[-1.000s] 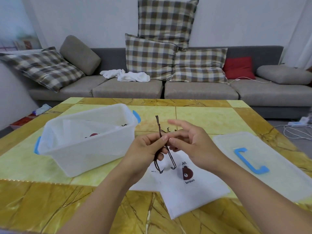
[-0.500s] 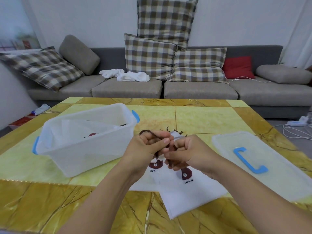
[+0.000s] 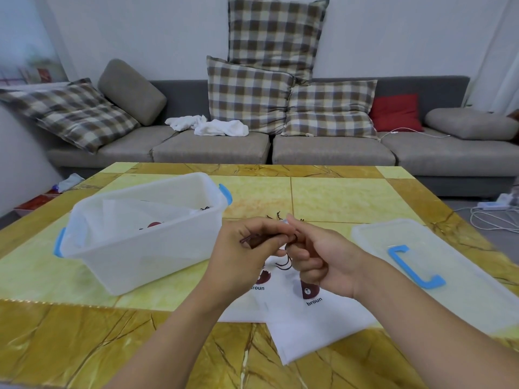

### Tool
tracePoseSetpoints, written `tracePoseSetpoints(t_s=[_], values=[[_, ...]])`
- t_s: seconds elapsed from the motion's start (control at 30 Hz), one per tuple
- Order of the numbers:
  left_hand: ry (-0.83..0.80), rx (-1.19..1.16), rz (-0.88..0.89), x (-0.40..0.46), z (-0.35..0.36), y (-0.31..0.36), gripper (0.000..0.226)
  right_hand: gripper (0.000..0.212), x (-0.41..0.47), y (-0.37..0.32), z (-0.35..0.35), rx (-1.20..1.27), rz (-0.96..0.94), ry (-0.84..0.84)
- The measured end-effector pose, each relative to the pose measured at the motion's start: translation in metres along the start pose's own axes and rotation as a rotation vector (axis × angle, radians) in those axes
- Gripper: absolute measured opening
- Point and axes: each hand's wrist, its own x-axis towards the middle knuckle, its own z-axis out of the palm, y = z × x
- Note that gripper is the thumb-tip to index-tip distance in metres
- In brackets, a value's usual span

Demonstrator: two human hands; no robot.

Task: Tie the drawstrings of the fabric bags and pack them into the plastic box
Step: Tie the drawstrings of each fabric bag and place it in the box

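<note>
Two white fabric bags with a brown bear print lie overlapped on the table; the upper one (image 3: 314, 321) is nearer me, the other (image 3: 247, 301) partly under it. Above them, my left hand (image 3: 241, 256) and my right hand (image 3: 317, 259) both pinch the dark brown drawstring (image 3: 264, 237), stretched short between the fingertips, with a loop hanging below. A translucent plastic box (image 3: 140, 248) with blue handles stands at the left, with at least one white bag (image 3: 146, 217) inside.
The box's translucent lid (image 3: 438, 265) with a blue handle lies flat at the right of the yellow marble table (image 3: 84, 341). Behind the table stands a grey sofa (image 3: 331, 153) with checked cushions. White cables (image 3: 494, 217) lie on the floor at the far right.
The drawstring, held upright a second ago, is now pulled sideways between both hands. My hands have drawn slightly apart, and my right fingers have curled in on the cord.
</note>
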Motion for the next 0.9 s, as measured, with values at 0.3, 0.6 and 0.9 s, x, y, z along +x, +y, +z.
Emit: tracePoseSetpoints(t_s=[0.3,0.6,0.9], values=[[0.043,0.031,0.023,0.005,0.0,-0.009,0.025,0.02,0.005,0.003,-0.001,0.206,-0.05,0.112],[0.448,-0.341,-0.34,0.022,-0.039,-0.009,0.037,0.028,0.015,-0.007,-0.038,0.679,-0.274,0.223],[0.017,0.774,-0.063,0.02,-0.051,-0.019,0.021,0.016,0.013,-0.002,-0.04,-0.552,-0.428,0.386]])
